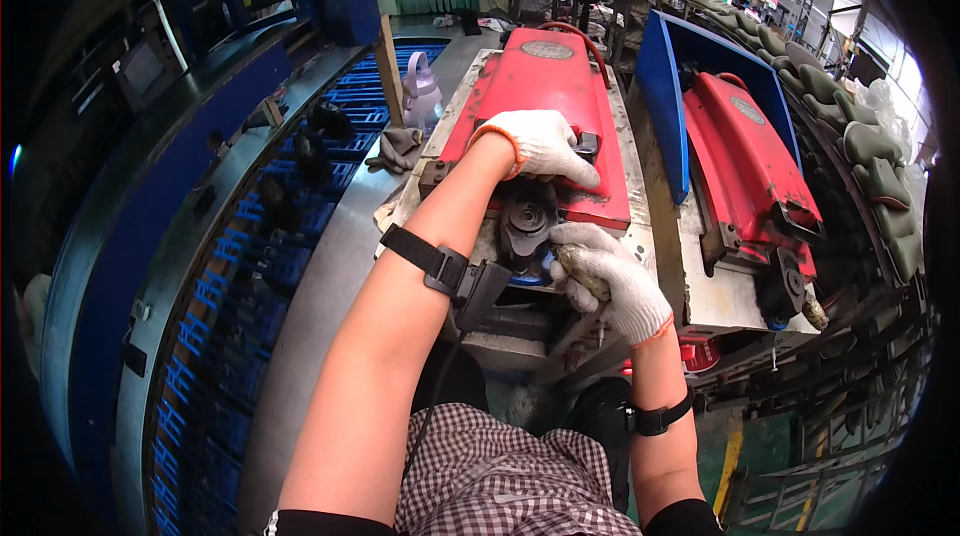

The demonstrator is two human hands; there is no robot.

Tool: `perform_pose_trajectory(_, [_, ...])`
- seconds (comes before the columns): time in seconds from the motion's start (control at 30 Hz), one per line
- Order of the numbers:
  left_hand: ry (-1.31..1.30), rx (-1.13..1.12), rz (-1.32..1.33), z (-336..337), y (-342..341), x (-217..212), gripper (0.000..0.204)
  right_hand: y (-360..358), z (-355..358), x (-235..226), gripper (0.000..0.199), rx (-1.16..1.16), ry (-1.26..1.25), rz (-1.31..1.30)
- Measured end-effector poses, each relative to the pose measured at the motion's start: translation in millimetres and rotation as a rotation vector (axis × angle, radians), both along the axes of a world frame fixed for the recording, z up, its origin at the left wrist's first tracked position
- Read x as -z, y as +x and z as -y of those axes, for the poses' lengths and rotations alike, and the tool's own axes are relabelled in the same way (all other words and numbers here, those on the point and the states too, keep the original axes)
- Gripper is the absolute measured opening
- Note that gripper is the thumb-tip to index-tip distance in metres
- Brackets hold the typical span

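In front of me is a machine with a red cover [545,76] on a pale, worn base. My left hand [540,144], in a white knitted glove with an orange cuff, lies over the cover's near part. Its fingers curl at a black loop handle [589,143], mostly hidden by the glove. Below it a dark round part [528,220] sticks out from the machine's front. My right hand [622,286], gloved alike, is closed round a worn, greenish-brown lever grip [587,272] just right of that part.
A second red-covered machine [745,136] stands at the right, partly inside a blue guard [680,86]. Grey gloves [398,149] and a lilac bottle [421,94] sit on the metal table at left. Blue racks [215,306] line the far left; olive shoe-shaped pieces [870,146] fill the right rack.
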State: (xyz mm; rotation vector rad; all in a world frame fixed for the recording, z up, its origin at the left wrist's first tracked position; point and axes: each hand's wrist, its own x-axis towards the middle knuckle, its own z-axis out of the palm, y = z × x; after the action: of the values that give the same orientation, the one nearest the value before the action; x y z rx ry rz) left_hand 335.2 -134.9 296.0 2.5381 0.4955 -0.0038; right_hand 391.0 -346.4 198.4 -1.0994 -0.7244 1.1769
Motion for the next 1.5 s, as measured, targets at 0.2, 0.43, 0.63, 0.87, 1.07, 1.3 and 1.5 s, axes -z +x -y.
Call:
perform_pose_trajectory(0.2, [0.003, 0.014, 0.014, 1.2, -2.1, 0.3, 0.052, -10.0, -1.8, 7.4, 0.030, 0.178, -0.045, 0.324])
perform_pose_trajectory(0.43, [0.012, 0.034, 0.017, -3.3, 0.7, 6.5, 0.054, -54.3, -7.4, 30.5, 0.017, 0.329, 0.114, 0.726])
perform_pose_trajectory(0.63, [0.057, 0.042, 0.026, -5.3, -1.1, 3.2, 0.060, -81.7, -0.9, 14.7, 0.028, 0.317, 0.030, 0.074])
perform_pose_trajectory(0.87, [-0.039, 0.091, -0.031, -9.3, 2.7, 6.3, 0.053, -107.9, -14.6, 23.3, 0.030, 0.341, 0.102, 0.020])
perform_pose_trajectory(1.07, [0.055, 0.136, -0.003, -4.8, -0.6, 0.4, 0.054, -141.5, -52.5, 58.8, 0.029, 0.625, 0.302, 0.108])
perform_pose_trajectory(1.3, [0.402, 0.136, 0.071, -9.4, 5.2, -10.7, 0.051, -147.3, -83.9, 82.3, 0.063, 0.626, 0.323, 0.631])
perform_pose_trajectory(1.5, [0.705, -0.010, 0.345, -17.7, -7.7, -73.4, 0.044, -81.5, -29.8, 41.3, 0.043, 0.210, 0.358, 0.904])
